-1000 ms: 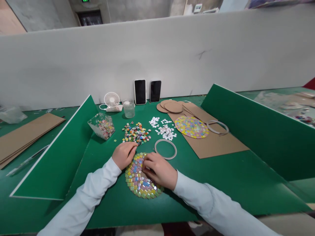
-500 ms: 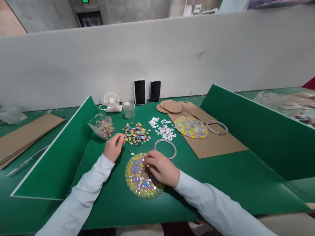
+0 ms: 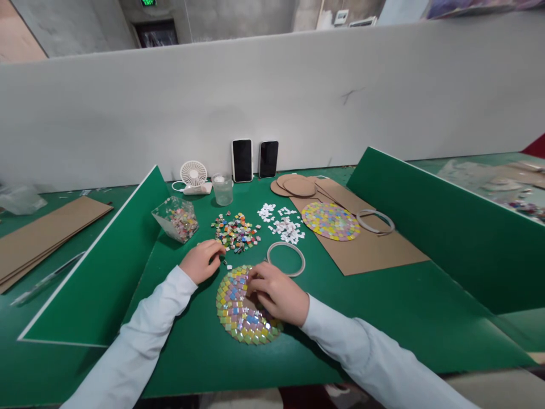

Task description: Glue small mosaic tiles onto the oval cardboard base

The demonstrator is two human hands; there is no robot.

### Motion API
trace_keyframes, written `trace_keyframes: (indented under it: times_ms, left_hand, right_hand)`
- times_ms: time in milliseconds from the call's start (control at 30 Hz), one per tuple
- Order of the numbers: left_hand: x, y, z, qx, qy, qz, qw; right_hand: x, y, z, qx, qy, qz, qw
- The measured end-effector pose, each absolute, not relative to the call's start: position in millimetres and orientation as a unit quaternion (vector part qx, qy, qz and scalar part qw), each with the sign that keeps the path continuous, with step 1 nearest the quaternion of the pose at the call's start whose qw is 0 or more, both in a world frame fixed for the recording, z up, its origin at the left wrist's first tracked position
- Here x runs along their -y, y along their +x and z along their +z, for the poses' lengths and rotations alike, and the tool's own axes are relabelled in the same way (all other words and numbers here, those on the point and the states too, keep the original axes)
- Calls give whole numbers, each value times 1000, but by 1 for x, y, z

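My left hand [image 3: 203, 262] has its fingers curled at the lower left edge of a loose heap of small coloured mosaic tiles [image 3: 238, 232]; whatever lies between its fingertips is too small to make out. Over the right part of a round mosaic disc [image 3: 232, 318] rests my right hand [image 3: 279, 291], its fingers bent down and pressed together, their tips hidden. Yellow, green, pink and blue shiny tiles cover most of the disc, and bare brown board shows near its middle. Two loose tiles lie between the heap and the disc, one of them a white tile [image 3: 229, 267].
A roll of tape [image 3: 304, 261] lies behind my right hand, near white paper bits [image 3: 288, 229]. To the right, a tiled disc [image 3: 331, 221] and another ring [image 3: 392, 227] lie on cardboard [image 3: 366, 258]. A clear tile box [image 3: 164, 222], fan, cup and two phones stand behind. Green dividers [image 3: 97, 272] flank the space.
My left hand has shifted slightly right and down along the tile heap's edge, its fingers now bent lower. My right hand has moved only slightly left over the disc.
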State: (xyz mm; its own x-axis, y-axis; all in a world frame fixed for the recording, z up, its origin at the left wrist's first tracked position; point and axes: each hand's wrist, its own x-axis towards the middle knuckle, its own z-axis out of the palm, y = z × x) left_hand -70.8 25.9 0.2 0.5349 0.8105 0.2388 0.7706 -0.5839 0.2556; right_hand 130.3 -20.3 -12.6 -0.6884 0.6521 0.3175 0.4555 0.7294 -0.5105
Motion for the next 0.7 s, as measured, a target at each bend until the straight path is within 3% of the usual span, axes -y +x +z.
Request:
trace_keyframes:
  times_ms: [333, 533, 700]
  left_hand:
    - [-23, -68, 1, -442, 889, 97, 71]
    - [-24, -67, -1, -453, 879, 121, 89]
    - [-25, -62, -4, -498, 815, 207, 210]
  right_hand:
    - [20, 130, -10, 900, -317, 197, 223]
    - [21, 129, -11, 900, -319, 196, 221]
    - [20, 129, -10, 888, -339, 205, 234]
